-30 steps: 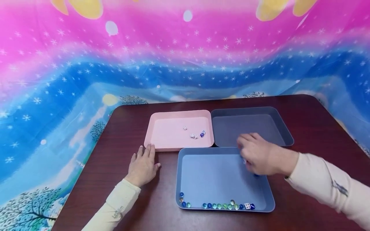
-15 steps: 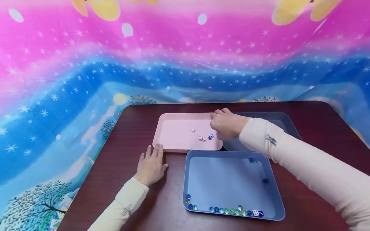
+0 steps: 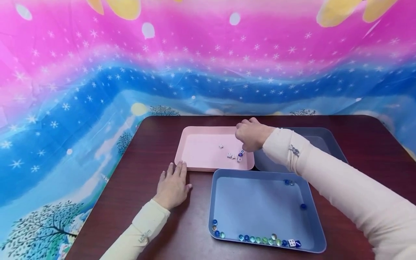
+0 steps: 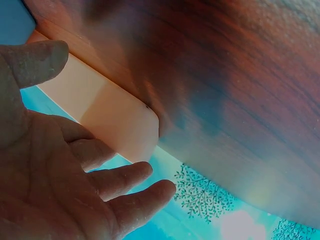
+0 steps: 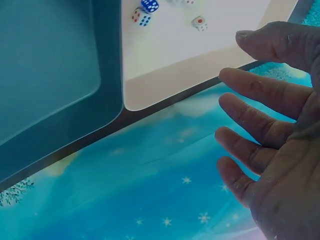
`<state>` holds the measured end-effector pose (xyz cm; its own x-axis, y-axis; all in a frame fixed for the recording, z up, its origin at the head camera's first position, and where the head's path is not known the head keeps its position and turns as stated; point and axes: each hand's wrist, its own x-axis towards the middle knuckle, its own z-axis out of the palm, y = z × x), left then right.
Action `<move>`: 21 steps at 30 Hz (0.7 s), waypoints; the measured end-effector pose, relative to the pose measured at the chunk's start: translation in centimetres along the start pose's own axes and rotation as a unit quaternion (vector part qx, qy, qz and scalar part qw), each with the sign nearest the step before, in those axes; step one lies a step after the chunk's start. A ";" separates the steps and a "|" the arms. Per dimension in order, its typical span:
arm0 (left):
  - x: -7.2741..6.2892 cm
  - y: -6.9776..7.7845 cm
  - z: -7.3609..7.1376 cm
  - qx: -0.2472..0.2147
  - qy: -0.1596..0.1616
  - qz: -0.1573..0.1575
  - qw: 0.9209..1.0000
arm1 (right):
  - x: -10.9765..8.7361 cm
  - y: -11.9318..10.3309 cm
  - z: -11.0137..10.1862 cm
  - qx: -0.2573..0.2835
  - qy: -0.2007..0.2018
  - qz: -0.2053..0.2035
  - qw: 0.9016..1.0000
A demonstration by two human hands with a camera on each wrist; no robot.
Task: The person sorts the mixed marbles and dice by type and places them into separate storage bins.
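My right hand (image 3: 251, 134) is over the right end of the pink tray (image 3: 198, 146), beside the dark grey tray. Its thumb and fingers stand apart with nothing between them in the right wrist view. Below it lie white dice (image 3: 221, 146) and a blue die (image 5: 149, 5); another white die (image 3: 239, 159) rests nearest the tray's front wall. My left hand (image 3: 172, 186) is spread, fingertips at the pink tray's near left corner. In front, the blue tray (image 3: 256, 202) holds marbles (image 3: 258, 239) along its near wall, with a white die (image 3: 291, 243) and a blue die (image 3: 297, 243).
The dark grey tray (image 3: 320, 139) adjoins the pink one, partly hidden by my right sleeve (image 3: 312, 159). Two marbles (image 3: 287, 182) sit by the blue tray's back wall, a dark blue one (image 3: 303, 206) by its right wall. A patterned cloth (image 3: 208, 72) hangs behind the table (image 3: 156, 144).
My right hand moved from the blue tray, with a white die in its fingers, to over the pink tray and let the die go there. My left hand stayed at the tray corner.
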<state>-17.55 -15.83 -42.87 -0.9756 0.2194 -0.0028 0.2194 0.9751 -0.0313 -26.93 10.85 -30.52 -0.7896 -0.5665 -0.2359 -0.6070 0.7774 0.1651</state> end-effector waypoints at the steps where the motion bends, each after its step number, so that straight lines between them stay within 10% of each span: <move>1: 0.0 0.0 0.0 0.000 0.000 0.001 1.000 | -0.1 0.2 0.1 0.002 0.001 0.002 1.000; 21: 0.2 0.0 0.0 0.007 -0.005 0.006 1.000 | -6.7 -0.3 3.7 0.039 0.045 -0.052 0.997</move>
<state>-17.79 -15.81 -42.84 -0.9730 0.2304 -0.0133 0.2308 0.9720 -0.0447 -21.15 15.43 -32.49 -0.7294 -0.6651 -0.1600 -0.6804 0.7296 0.0689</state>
